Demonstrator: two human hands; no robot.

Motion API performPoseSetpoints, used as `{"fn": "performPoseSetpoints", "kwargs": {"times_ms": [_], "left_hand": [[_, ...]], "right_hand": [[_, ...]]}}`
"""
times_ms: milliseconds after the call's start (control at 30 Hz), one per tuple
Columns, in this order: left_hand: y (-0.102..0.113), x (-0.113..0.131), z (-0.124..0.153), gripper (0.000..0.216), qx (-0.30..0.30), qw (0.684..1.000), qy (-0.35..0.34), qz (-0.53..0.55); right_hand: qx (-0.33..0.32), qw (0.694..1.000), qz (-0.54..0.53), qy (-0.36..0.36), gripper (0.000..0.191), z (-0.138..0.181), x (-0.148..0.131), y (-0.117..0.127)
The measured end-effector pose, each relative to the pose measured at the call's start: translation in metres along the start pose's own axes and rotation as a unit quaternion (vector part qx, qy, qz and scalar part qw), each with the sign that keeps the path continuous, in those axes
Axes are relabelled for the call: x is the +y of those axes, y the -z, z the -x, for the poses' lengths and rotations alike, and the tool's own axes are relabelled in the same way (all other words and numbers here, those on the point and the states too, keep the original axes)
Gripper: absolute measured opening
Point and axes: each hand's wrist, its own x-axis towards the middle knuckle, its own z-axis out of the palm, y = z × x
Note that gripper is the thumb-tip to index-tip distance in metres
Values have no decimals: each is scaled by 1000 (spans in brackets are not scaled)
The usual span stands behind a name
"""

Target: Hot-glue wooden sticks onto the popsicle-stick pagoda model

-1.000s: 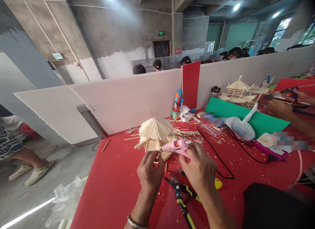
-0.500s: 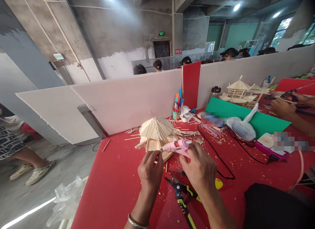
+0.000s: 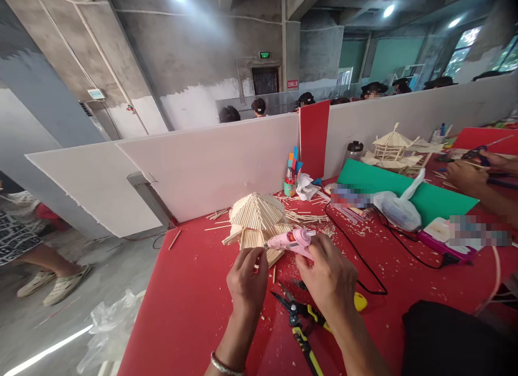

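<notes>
A pink hot glue gun (image 3: pixel 289 239) is gripped in my right hand (image 3: pixel 329 268), its nozzle pointing left. My left hand (image 3: pixel 247 276) is closed in a pinch right by the nozzle tip; whatever lies between its fingertips is too small to make out. Just behind both hands stands a small model house (image 3: pixel 258 213) built of thin wooden sticks, with a sloped, many-sided roof. My fingers and the glue gun cover part of its lower front. Below the hands lie pliers-like cutters (image 3: pixel 297 316) with black and yellow handles.
Loose sticks (image 3: pixel 305 217) and chips litter the red table (image 3: pixel 186 289). A black cord (image 3: pixel 356 262) curves across the right side. Further right are a green board (image 3: pixel 404 190), a plastic bag (image 3: pixel 399 210) and a co-worker's hands (image 3: pixel 469 173). A pale partition (image 3: pixel 218 168) borders the back.
My hands, the glue gun and the model hold nearly the same positions. At the far right, the co-worker's hands and tool have shifted slightly.
</notes>
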Motion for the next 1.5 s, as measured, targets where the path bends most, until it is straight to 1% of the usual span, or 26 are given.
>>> {"fn": "performPoseSetpoints", "kwargs": {"times_ms": [367,633,900,967,1067,1133,1167,1233,1300,1367,1433,1500], "left_hand": [[1,1,0,12,1,1000,3,7],[0,-1,0,11,-9,1000,4,-14],[3,2,-1,10,-7,1000,-2,8],[5,3,-3,11,8,1000,-8,12],[8,9,-9,9,58,998,-21,8],[9,17,-10,9,81,996,-33,15],[10,21,-7,11,79,996,-38,27],[9,29,8,16,44,996,-43,67],[9,35,35,19,-41,991,-50,117],[8,37,70,22,-122,978,-56,161],[8,38,102,32,-130,976,-31,171],[7,37,120,41,-129,976,16,177]], "right_hand": [[3,1000,10,-4,3,2,0,-1],[-4,1000,12,-13,3,3,1,-1],[6,1000,8,-15,2,3,1,0],[11,1000,8,-13,2,3,2,0],[12,1000,4,-10,2,2,2,2],[9,1000,-2,-9,2,1,2,4],[7,1000,-4,-8,2,1,2,4],[5,1000,-7,-7,2,0,4,5],[10,1000,-6,-9,3,0,6,5],[15,1000,-2,-14,3,1,8,6],[15,1000,1,-15,6,2,8,6],[13,1000,1,-10,9,3,8,7]]}}
